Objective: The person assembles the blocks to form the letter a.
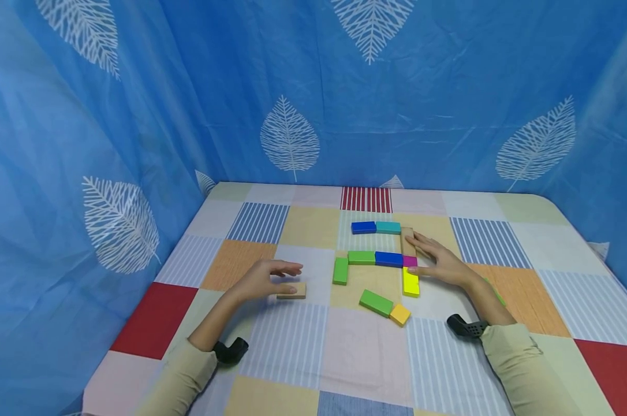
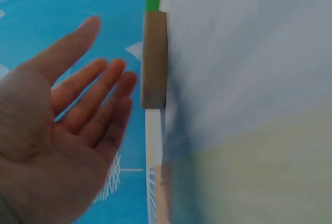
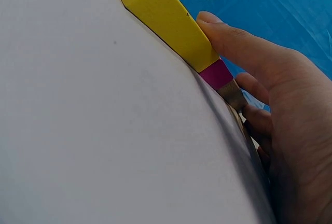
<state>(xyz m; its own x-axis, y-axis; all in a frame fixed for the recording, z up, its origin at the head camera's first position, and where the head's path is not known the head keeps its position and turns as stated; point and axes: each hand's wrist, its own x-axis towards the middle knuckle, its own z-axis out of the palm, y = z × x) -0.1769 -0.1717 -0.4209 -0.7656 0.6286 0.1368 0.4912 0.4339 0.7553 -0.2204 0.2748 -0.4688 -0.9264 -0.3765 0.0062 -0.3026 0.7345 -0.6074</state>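
My left hand [image 1: 258,280] hovers beside a plain wooden block [image 1: 299,291] on the left. In the left wrist view its fingers are spread and relaxed, apart from that block [image 2: 154,60]. My right hand [image 1: 443,264] is at the right side of the block layout. Its thumb touches the long yellow block [image 3: 171,24], while the other fingers lie along an upright-running wooden block [image 1: 407,242]. Between those two sits a small magenta block [image 1: 409,262]. A blue block [image 1: 388,259] and a green block [image 1: 362,257] run leftward from it.
A second green block [image 1: 340,271] stands at the row's left end. Behind lie a dark blue block [image 1: 363,227] and a teal block [image 1: 388,227]. In front, a green block [image 1: 376,303] meets an orange-yellow block [image 1: 400,315]. Another green piece [image 1: 495,292] is partly hidden by the right forearm.
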